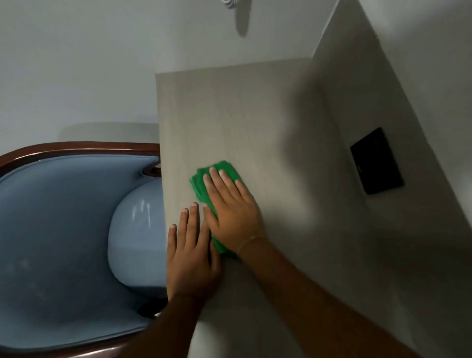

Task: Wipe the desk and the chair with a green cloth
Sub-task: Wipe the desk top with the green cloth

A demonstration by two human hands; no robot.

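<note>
At frame centre, the right hand [231, 212] is pressing flat on the green cloth [217, 179].
Its grip is lying spread, fingers apart, cloth underneath; the left hand [191, 258] is resting flat, grip spread, beside it on the worktop [229, 115].

We see 1 flat black plate [376, 161] stuck on the grey wall [398, 97] to the right. The floor [76, 64] is pale and smooth. At the top edge sits 1 small white ribbed thing [229, 3], too cut off to tell what it is.

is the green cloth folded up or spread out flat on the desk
Folded or bunched. The green cloth is a compact wad under the right hand on the desk, with stacked edges along its left side.
</note>
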